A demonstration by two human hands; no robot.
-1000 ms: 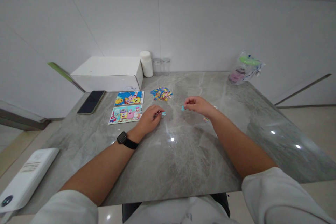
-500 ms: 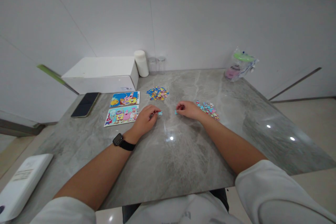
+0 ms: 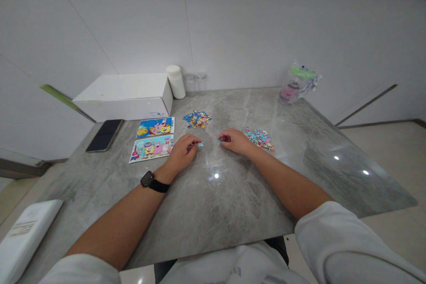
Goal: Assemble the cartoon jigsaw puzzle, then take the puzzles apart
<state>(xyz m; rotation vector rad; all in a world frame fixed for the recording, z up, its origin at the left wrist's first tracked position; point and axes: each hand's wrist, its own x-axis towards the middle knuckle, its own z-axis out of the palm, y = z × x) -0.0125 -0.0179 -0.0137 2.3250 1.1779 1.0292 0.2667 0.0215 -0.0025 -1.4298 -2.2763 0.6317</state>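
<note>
"Blue puzzle piece [image 3: 200,144] on the left: who has it?"
"The left hand [image 3: 182,153] pinches it. The right hand [image 3: 234,142] pinches another little piece [image 3: 218,141], left of a colourful pile [image 3: 261,139]."

Between the left puzzle pile [image 3: 197,119] and right puzzle pile [image 3: 260,139], tabletop [image 3: 231,105] lies open to the wall [image 3: 233,44].
</note>
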